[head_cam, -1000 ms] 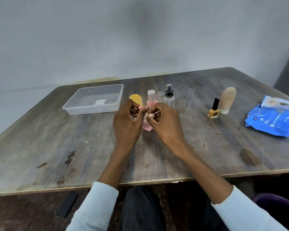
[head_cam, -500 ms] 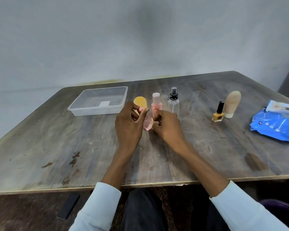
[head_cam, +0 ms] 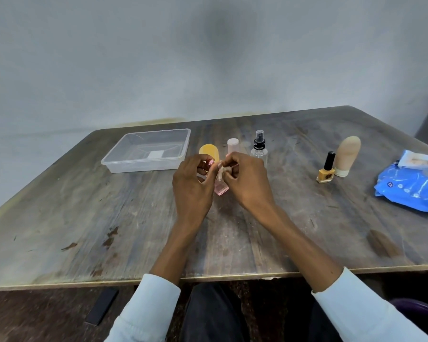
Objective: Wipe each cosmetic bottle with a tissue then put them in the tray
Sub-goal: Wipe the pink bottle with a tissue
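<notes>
Both hands meet over the middle of the desk (head_cam: 134,230), working one small pink bottle (head_cam: 221,187). Left hand (head_cam: 192,187) has fingers curled round the bottle – only its lower end shows below the fingers. Right hand (head_cam: 247,181) pinches a crumpled bit of tissue (head_cam: 221,170) against the bottle's upper part. Clear plastic tray (head_cam: 114,161) sits far left of the hands, no bottles in it. Just behind the hands stand a yellow bottle (head_cam: 209,152), a pink-capped bottle (head_cam: 232,145) and a clear spray bottle (head_cam: 259,150) with black nozzle. Well to the right – a yellow nail polish bottle (head_cam: 326,172) just beside a beige tube (head_cam: 347,154) standing on its cap. Blue wipes pack (head_cam: 413,187) lies at the right edge of the desk.
</notes>
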